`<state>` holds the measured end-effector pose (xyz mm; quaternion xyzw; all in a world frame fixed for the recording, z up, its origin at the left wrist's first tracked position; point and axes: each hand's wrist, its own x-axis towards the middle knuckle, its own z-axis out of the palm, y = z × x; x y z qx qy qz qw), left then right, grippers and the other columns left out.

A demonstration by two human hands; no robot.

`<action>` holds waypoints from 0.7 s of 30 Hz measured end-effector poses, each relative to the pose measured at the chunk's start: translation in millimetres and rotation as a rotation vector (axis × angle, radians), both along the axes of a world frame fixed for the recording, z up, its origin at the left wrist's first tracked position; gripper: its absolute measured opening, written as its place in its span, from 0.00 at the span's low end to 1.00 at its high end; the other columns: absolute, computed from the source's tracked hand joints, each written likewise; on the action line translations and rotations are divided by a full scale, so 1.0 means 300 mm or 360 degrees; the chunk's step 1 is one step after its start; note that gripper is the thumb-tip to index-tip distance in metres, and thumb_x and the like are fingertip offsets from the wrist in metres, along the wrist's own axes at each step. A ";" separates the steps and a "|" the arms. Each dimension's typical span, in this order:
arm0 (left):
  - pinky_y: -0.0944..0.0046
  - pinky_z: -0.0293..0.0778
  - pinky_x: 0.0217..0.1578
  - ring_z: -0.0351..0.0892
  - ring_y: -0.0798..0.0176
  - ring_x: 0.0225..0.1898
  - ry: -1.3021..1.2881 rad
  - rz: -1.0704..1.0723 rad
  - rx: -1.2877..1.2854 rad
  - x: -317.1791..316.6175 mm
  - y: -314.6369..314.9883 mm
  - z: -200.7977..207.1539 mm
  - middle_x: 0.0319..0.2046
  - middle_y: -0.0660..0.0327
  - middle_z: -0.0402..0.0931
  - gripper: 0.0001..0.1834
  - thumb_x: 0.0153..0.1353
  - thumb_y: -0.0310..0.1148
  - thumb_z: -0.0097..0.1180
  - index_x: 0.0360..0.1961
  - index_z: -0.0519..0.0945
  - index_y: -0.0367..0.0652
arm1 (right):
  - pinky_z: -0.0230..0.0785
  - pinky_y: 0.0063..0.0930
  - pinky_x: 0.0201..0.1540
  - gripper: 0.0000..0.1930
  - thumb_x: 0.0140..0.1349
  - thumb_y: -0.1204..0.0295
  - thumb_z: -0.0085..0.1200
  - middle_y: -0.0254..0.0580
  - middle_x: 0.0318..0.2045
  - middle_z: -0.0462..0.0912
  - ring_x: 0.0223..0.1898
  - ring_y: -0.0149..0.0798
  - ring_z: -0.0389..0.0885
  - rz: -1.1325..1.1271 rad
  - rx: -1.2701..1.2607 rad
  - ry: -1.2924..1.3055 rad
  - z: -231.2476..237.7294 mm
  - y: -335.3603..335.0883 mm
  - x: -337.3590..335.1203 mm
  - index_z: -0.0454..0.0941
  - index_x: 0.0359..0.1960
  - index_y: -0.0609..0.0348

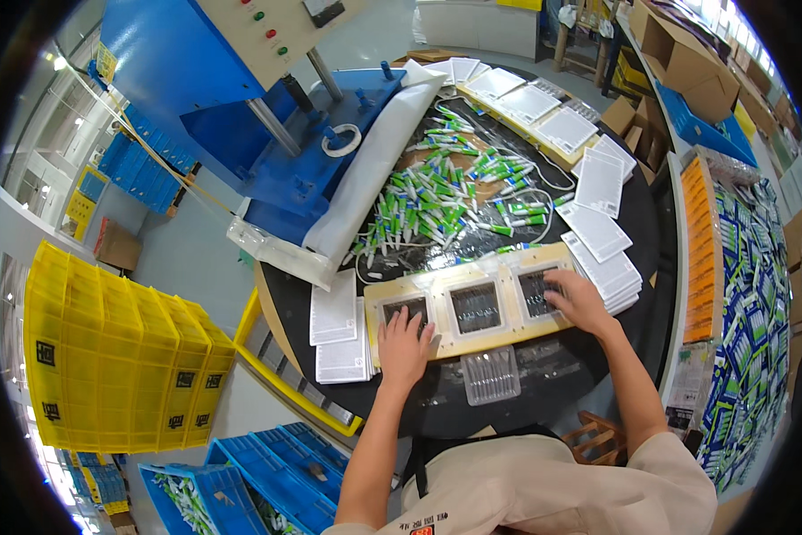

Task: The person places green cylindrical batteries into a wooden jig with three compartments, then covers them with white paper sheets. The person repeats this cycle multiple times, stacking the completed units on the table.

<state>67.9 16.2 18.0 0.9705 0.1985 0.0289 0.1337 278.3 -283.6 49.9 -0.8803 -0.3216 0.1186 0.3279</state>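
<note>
A long pale-yellow jig (471, 337) with three white-rimmed square openings lies across the near side of the round black table. Clear ribbed plastic trays sit in the openings, the middle tray (475, 308) showing best. My left hand (403, 346) rests on the left opening, fingers spread and mostly over it. Over at the right opening, my right hand (578, 301) reaches in with bent, parted fingers touching its inner edge; I see nothing held in either. A loose clear blister tray (490, 374) lies on the table just in front of the jig.
Many green-and-white tubes (432, 201) are heaped mid-table. White printed cards (338, 316) lie in stacks left of the jig, with more cards (600, 183) at the right. A second jig (530, 134) stands behind. A blue press (307, 147) borders the table; yellow crates (120, 348) stand left.
</note>
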 end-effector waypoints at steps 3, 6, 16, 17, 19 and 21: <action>0.51 0.77 0.45 0.80 0.43 0.50 -0.0216 0.0323 -0.0452 0.095 0.152 0.052 0.55 0.47 0.78 0.17 0.69 0.40 0.55 0.52 0.82 0.43 | 0.78 0.37 0.42 0.10 0.63 0.75 0.60 0.50 0.37 0.87 0.38 0.50 0.87 -0.0226 0.0478 -0.0036 -0.008 0.226 0.078 0.83 0.45 0.63; 0.51 0.76 0.44 0.82 0.45 0.45 -0.0650 0.0063 -0.0378 0.272 0.309 0.044 0.49 0.53 0.80 0.13 0.66 0.35 0.59 0.48 0.83 0.42 | 0.76 0.44 0.41 0.10 0.55 0.80 0.60 0.46 0.36 0.82 0.39 0.53 0.83 0.0105 0.0430 -0.0663 -0.073 0.514 0.149 0.82 0.40 0.59; 0.53 0.80 0.40 0.82 0.50 0.43 -0.0296 -0.0107 0.0162 0.689 0.479 -0.116 0.41 0.56 0.79 0.23 0.56 0.51 0.69 0.37 0.84 0.40 | 0.82 0.34 0.38 0.04 0.54 0.75 0.59 0.42 0.39 0.78 0.44 0.44 0.82 0.0645 -0.0230 -0.1020 -0.119 0.743 0.178 0.82 0.30 0.62; 0.51 0.79 0.39 0.82 0.50 0.42 -0.0380 -0.0091 0.0101 0.695 0.486 -0.124 0.39 0.56 0.80 0.21 0.56 0.50 0.68 0.34 0.84 0.41 | 0.82 0.34 0.38 0.04 0.54 0.76 0.60 0.42 0.39 0.78 0.43 0.44 0.82 0.0554 -0.0051 -0.0976 -0.086 0.719 0.144 0.81 0.31 0.62; 0.50 0.78 0.38 0.83 0.49 0.41 -0.0241 -0.0163 0.0006 0.692 0.502 -0.135 0.37 0.55 0.80 0.19 0.57 0.50 0.68 0.33 0.85 0.42 | 0.82 0.33 0.38 0.06 0.55 0.79 0.62 0.42 0.38 0.80 0.40 0.44 0.84 0.0317 0.0381 -0.0580 -0.032 0.662 0.022 0.81 0.34 0.63; 0.47 0.76 0.37 0.82 0.47 0.39 -0.0300 -0.0209 -0.0052 0.674 0.518 -0.135 0.33 0.55 0.80 0.17 0.57 0.48 0.67 0.31 0.85 0.44 | 0.81 0.32 0.37 0.08 0.55 0.82 0.63 0.44 0.39 0.82 0.36 0.45 0.85 0.0078 0.0675 -0.0206 -0.011 0.634 -0.122 0.81 0.37 0.64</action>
